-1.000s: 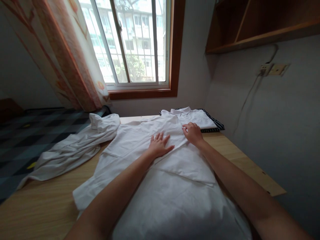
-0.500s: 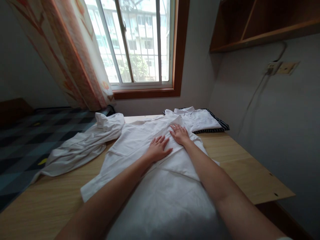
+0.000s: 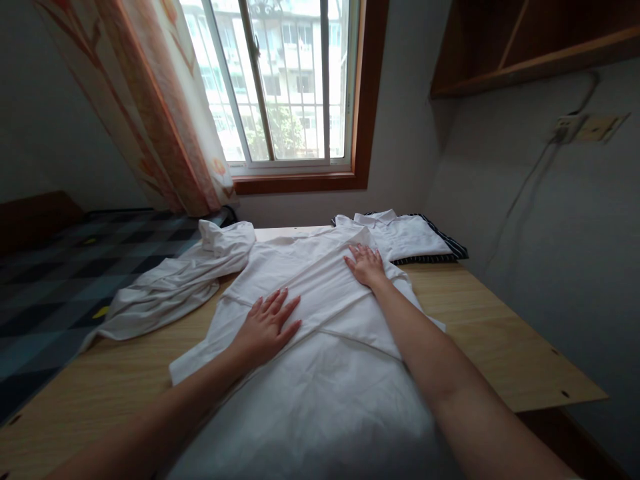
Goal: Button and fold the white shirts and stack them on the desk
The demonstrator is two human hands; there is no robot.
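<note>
A white shirt (image 3: 320, 287) is spread over the wooden table, with one sleeve folded diagonally across its body. My left hand (image 3: 267, 327) lies flat on the folded strip, fingers spread and pointing away from me. Farther up the same strip, near the shirt's upper right, my right hand (image 3: 366, 265) rests palm down with its fingers apart. Neither hand grips the cloth. The lower part of the shirt reaches toward me between my forearms.
Crumpled white cloth (image 3: 175, 287) lies at the table's left side, beside a checked bedspread (image 3: 50, 280). Folded clothes, a white collared shirt (image 3: 410, 237) on striped dark fabric (image 3: 455, 250), sit at the back right. The wooden table (image 3: 480, 327) ends before the right wall.
My left hand has slid left and toward me along the folded strip. My right hand stays at nearly the same spot on the shirt. The view has shifted slightly.
</note>
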